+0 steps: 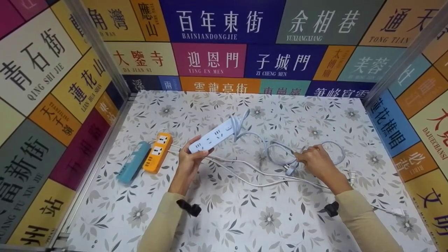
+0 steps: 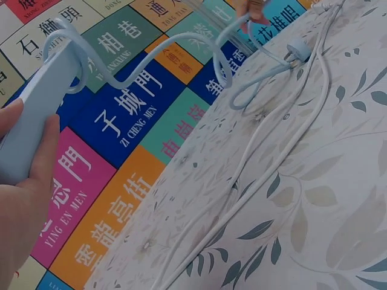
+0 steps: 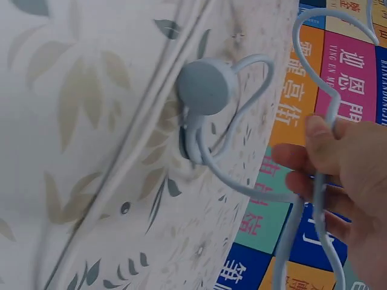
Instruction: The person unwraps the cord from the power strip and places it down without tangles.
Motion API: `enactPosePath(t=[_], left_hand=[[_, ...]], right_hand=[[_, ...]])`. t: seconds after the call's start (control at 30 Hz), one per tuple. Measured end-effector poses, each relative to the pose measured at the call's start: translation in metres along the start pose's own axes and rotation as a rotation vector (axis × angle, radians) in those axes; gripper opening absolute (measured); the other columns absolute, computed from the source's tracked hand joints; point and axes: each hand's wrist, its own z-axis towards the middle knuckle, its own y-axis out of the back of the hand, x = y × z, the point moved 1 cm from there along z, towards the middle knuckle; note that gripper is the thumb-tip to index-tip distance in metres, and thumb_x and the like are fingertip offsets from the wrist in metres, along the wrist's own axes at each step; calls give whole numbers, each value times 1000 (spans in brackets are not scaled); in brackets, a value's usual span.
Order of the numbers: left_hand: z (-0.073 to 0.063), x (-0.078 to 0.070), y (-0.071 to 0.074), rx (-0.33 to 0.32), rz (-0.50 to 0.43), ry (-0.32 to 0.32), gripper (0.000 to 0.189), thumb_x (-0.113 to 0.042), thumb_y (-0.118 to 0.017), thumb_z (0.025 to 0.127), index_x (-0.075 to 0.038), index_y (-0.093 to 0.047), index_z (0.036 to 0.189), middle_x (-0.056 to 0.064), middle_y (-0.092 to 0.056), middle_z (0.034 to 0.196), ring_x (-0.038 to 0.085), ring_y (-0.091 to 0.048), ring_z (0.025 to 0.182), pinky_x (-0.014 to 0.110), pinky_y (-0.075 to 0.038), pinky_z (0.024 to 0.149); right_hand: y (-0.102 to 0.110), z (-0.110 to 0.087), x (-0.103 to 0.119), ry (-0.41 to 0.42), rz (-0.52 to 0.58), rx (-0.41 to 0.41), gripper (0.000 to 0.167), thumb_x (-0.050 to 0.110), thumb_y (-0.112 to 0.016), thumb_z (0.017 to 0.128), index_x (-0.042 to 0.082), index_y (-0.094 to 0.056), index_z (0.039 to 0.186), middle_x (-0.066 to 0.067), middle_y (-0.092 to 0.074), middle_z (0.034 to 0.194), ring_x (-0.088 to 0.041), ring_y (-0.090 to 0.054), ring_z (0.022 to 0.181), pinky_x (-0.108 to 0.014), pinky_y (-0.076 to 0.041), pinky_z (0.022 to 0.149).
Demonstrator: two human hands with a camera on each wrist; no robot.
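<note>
A pale blue power strip (image 1: 213,137) is gripped at its near end by my left hand (image 1: 190,154), tilted with its far end up to the right. Its cord (image 1: 253,133) loops off that far end and runs right. My right hand (image 1: 316,159) pinches the cord between thumb and fingers, and the right wrist view shows loops (image 3: 320,199) passing through the fingers. Just left of that hand, the plug (image 1: 289,169) of this cord lies with its prongs showing. In the left wrist view the strip (image 2: 42,109) is seen edge-on.
An orange power strip (image 1: 157,153) and a teal one (image 1: 133,162) lie side by side at the left. Two white cords (image 1: 259,184) cross the patterned table (image 1: 269,218) toward the right, where a white plug (image 1: 398,211) lies. Sign-covered walls (image 1: 210,59) enclose the back and sides.
</note>
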Motion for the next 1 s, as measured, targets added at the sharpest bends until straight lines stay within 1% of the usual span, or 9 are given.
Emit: enactPosePath(t=[0.13, 0.23, 0.33, 0.43, 0.57, 0.63, 0.77, 0.9, 1.0], left_hand=[[3, -2, -1, -41, -37, -15, 81, 28, -60, 75, 1, -40, 149, 19, -46, 140, 27, -64, 114, 39, -58, 95], [5, -3, -2, -52, -63, -44, 80, 29, -57, 75, 3, -38, 149, 20, -45, 137, 27, -64, 111, 39, -58, 94], [6, -3, -4, -54, -58, -57, 81, 31, -55, 75, 5, -36, 149, 20, -45, 136, 26, -63, 109, 39, -59, 93], [6, -1, -5, -66, -36, -42, 81, 31, -57, 75, 4, -38, 149, 19, -47, 136, 26, -63, 110, 38, -59, 93], [7, -1, -5, -72, -26, -45, 80, 29, -60, 74, 4, -40, 147, 19, -46, 136, 28, -62, 113, 39, -58, 95], [7, -3, -3, -77, -34, -56, 80, 29, -60, 74, 4, -40, 147, 20, -46, 136, 28, -62, 113, 40, -58, 95], [8, -8, 1, -97, -60, -66, 78, 29, -59, 75, 2, -41, 147, 19, -47, 136, 27, -63, 112, 40, -57, 96], [8, -10, 5, -113, -68, -57, 77, 28, -58, 77, -1, -42, 147, 17, -46, 137, 28, -61, 114, 40, -57, 98], [8, -8, 5, -121, -64, -45, 78, 29, -57, 77, -1, -42, 148, 18, -44, 139, 29, -59, 117, 40, -57, 97]], right_hand=[[1, -5, 1, -6, 6, 103, 12, -2, -77, 75, 9, -72, 73, -7, -67, 64, -30, -58, 62, -50, -47, 64], [5, -7, 2, -128, 4, 239, 27, -4, -69, 76, 11, -57, 56, -6, -59, 58, -26, -50, 54, -46, -44, 54], [9, -12, 4, -296, -43, 393, 25, -6, -61, 77, 7, -57, 57, -11, -59, 59, -28, -51, 53, -47, -45, 52], [8, -18, 9, -378, -95, 464, 15, -4, -61, 83, -1, -63, 69, -19, -64, 68, -37, -60, 60, -53, -50, 60], [6, -21, 21, -460, -150, 507, 16, 0, -57, 90, -3, -67, 78, -23, -68, 75, -42, -65, 69, -60, -49, 77], [6, -19, 27, -533, -184, 556, 19, -1, -53, 92, -4, -69, 80, -23, -69, 77, -40, -66, 73, -64, -44, 87], [11, -12, 31, -629, -274, 625, 23, -3, -49, 91, -5, -71, 83, -22, -71, 77, -39, -68, 75, -70, -36, 97], [16, -7, 28, -636, -312, 591, 25, -2, -48, 91, -7, -71, 84, -24, -71, 79, -44, -67, 78, -73, -33, 99], [13, -7, 25, -633, -273, 553, 25, -1, -47, 91, -7, -70, 83, -26, -71, 82, -47, -66, 80, -73, -35, 96]])
